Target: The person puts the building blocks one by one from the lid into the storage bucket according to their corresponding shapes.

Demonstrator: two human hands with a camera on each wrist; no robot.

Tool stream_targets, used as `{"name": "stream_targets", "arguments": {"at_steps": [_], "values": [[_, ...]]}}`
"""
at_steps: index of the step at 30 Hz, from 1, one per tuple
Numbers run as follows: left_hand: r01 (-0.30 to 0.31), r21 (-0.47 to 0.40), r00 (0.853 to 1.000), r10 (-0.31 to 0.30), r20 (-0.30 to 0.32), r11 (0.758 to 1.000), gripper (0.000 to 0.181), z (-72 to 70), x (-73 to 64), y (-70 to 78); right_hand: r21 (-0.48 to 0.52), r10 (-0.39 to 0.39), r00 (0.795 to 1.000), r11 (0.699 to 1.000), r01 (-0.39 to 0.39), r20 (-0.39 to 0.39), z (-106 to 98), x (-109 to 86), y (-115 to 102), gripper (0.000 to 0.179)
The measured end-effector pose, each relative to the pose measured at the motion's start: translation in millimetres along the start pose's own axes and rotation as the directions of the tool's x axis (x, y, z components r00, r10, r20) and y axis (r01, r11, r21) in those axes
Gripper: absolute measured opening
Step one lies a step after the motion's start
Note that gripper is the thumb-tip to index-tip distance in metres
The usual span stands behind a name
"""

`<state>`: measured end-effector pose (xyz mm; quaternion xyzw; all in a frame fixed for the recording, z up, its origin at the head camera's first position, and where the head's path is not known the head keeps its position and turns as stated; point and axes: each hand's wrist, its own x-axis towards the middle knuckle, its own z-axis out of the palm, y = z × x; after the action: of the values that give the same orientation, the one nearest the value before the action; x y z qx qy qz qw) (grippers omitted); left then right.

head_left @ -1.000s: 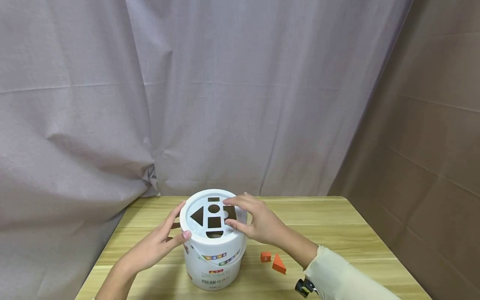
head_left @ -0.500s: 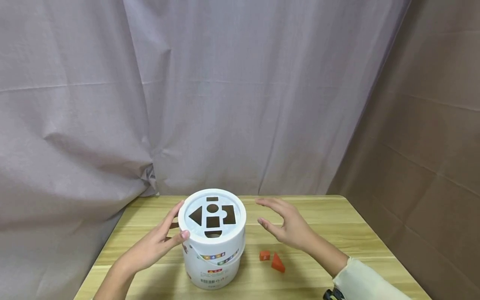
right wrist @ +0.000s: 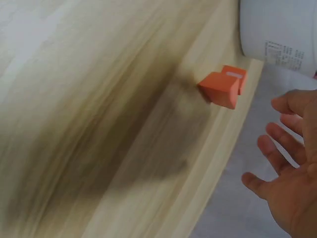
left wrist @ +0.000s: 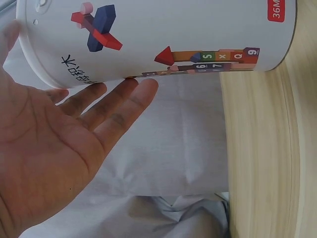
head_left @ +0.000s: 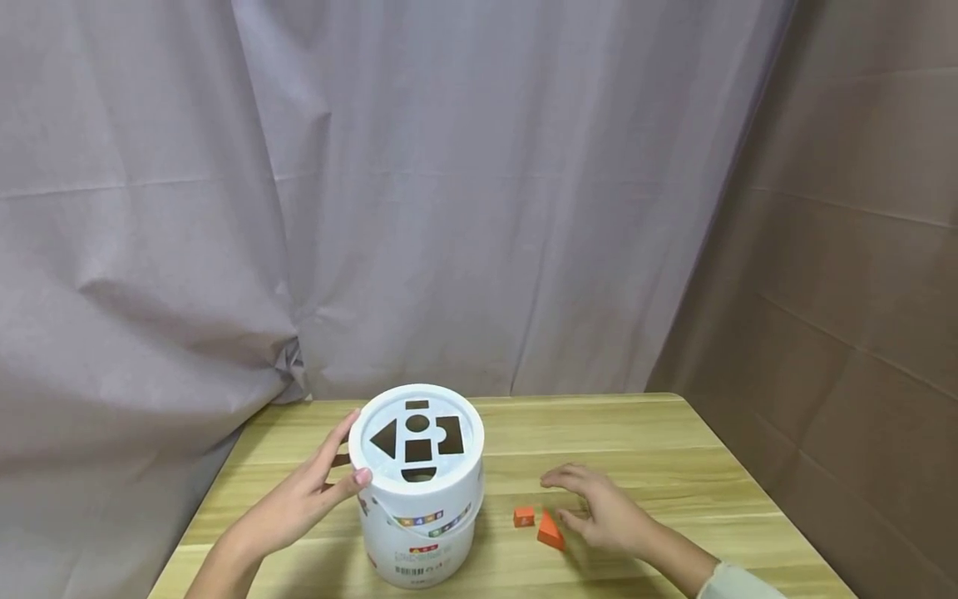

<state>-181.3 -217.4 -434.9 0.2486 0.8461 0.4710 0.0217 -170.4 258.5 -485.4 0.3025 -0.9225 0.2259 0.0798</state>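
A white bucket (head_left: 419, 532) stands upright on the table, its lid (head_left: 380, 475) pierced with several shaped holes, among them a triangle, a circle and a square. My left hand (head_left: 292, 507) rests against the bucket's left side, thumb at the rim and straight fingers along the far side; the left wrist view shows that palm facing the printed wall. My right hand (head_left: 602, 512) hovers just right of an orange triangular block (head_left: 550, 532), fingers spread and holding nothing. Left of that block lies a small orange block (head_left: 524, 517) with a pale mark on it.
The wooden table (head_left: 688, 466) extends right of the bucket. A white carrying handle (head_left: 470, 522) hangs down the bucket's front. Grey curtain (head_left: 419, 208) hangs behind the table, and a brown cloth wall (head_left: 838, 333) stands on the right.
My right hand has left the lid, moving right and then down toward the orange blocks. The left hand stays at the bucket. The view has shifted slightly.
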Motion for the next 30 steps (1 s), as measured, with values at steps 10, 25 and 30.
{"name": "stream_targets", "arguments": {"at_steps": [10, 25, 30], "values": [[0.009, -0.003, 1.0, -0.009, 0.0, 1.0, 0.084, 3.5, -3.0, -5.0, 0.115, -0.022, 0.971, 0.993, -0.005, 0.237, 14, -9.1, 11, 0.035], [-0.01, -0.004, 1.0, 0.01, -0.016, 1.0, 0.084, 4.5, -1.4, -5.5, 0.137, -0.042, 0.961, 0.991, 0.005, 0.272, 18, -6.6, 16, 0.034], [-0.008, 0.003, 1.0, 0.008, -0.02, 1.0, 0.085, 4.0, -1.7, -4.8, 0.159, -0.087, 0.97, 0.986, 0.051, 0.227, 19, -5.2, 19, 0.033]]}}
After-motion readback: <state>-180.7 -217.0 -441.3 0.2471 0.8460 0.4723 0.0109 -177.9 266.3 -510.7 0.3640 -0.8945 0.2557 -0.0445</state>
